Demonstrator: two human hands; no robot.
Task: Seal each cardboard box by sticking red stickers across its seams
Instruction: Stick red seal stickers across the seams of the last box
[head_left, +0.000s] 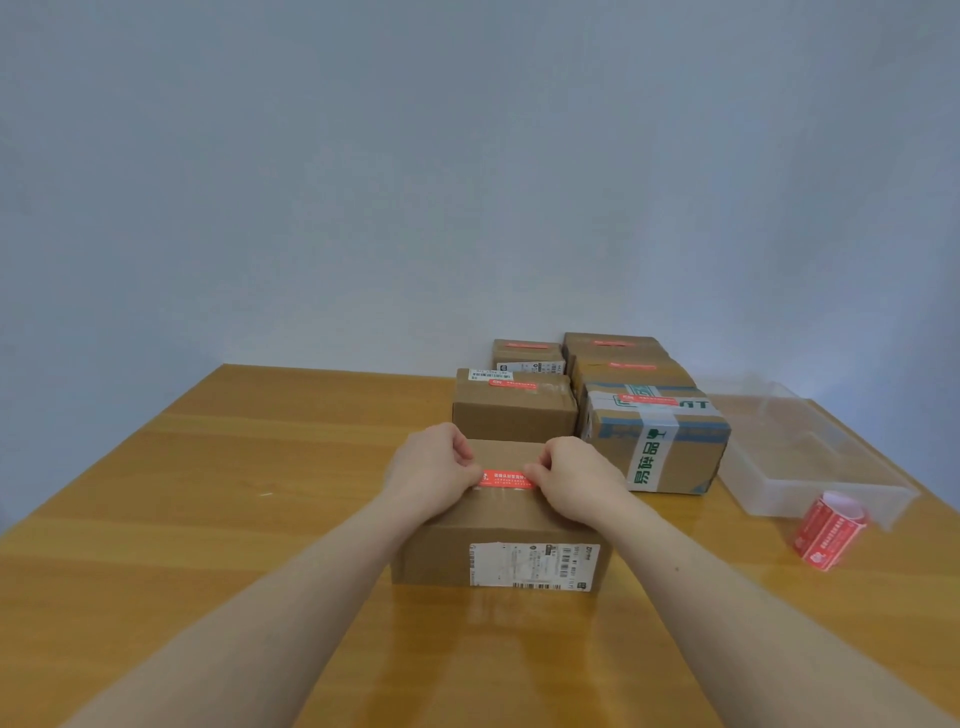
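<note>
A brown cardboard box (498, 540) with a white shipping label on its front stands in the middle of the wooden table. A red sticker (506, 479) lies across the seam on its top. My left hand (434, 465) pinches the sticker's left end, and my right hand (574, 480) pinches its right end, fingers curled down onto the box top. A roll of red stickers (830, 530) lies on the table to the right.
Several cardboard boxes with red stickers on top stand behind, among them one (514, 410) directly behind and a taped box with green print (657, 441) at right. A clear plastic tray (810, 457) sits at the far right. The table (234, 493) meets a grey wall.
</note>
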